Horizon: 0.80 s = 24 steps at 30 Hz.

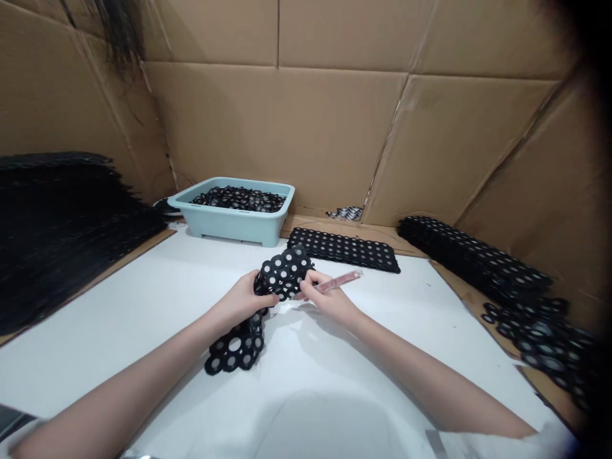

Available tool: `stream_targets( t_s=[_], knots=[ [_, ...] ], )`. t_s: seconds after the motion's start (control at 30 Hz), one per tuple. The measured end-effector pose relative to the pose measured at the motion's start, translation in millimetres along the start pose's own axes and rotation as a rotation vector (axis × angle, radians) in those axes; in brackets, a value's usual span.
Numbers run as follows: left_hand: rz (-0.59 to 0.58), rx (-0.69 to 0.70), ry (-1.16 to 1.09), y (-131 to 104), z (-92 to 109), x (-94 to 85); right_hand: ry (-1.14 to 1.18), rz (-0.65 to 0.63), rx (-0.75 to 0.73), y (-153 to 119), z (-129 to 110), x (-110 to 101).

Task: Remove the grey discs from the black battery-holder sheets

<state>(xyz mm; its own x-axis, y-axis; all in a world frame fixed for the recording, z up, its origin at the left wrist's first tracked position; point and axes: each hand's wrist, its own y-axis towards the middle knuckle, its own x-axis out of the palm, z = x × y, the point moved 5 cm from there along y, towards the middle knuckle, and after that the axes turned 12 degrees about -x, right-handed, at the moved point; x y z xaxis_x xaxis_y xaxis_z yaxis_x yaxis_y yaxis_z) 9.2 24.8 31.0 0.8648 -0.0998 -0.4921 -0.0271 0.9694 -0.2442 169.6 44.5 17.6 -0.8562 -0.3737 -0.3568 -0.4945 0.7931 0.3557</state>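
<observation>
My left hand (245, 297) grips a floppy black sheet of joined rings (235, 345) with pale round centres. One part of the sheet stands up between my hands, and the rest hangs down onto the white tabletop below my left hand. In my right hand (325, 296) is a slim, clear pen-like tool (343, 279) with a reddish inside, its tip against the sheet's lower right edge. My right fingers are closed round the tool and close to the sheet.
Behind my hands are a light blue tub (229, 224) of black ring pieces and a flat ringed sheet (344, 248). Dark stacked sheets (62, 236) rise at left. More ringed sheets (468, 255) and loose pieces (549, 344) lie at right. Cardboard walls (335, 127) enclose the white table (411, 293).
</observation>
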Motion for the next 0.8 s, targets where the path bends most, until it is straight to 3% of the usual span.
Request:
stream_targets(
  t_s=[0.17, 0.47, 0.6, 0.8],
  knots=[
    [-0.047, 0.051, 0.005, 1, 0, 2.2, -0.019, 0.031, -0.025, -2, -2, 5],
    [-0.223, -0.028, -0.235, -6, -2, 12.7, 0.215, 0.069, 0.012, -3, 5, 9],
    [-0.197, -0.023, -0.237, -8, 2, 12.6, 0.251, 0.101, 0.008, -2, 6, 10],
    [-0.111, 0.000, -0.218, -5, 2, 8.4, 0.193, 0.014, -0.008, -1, -1, 9]
  ],
)
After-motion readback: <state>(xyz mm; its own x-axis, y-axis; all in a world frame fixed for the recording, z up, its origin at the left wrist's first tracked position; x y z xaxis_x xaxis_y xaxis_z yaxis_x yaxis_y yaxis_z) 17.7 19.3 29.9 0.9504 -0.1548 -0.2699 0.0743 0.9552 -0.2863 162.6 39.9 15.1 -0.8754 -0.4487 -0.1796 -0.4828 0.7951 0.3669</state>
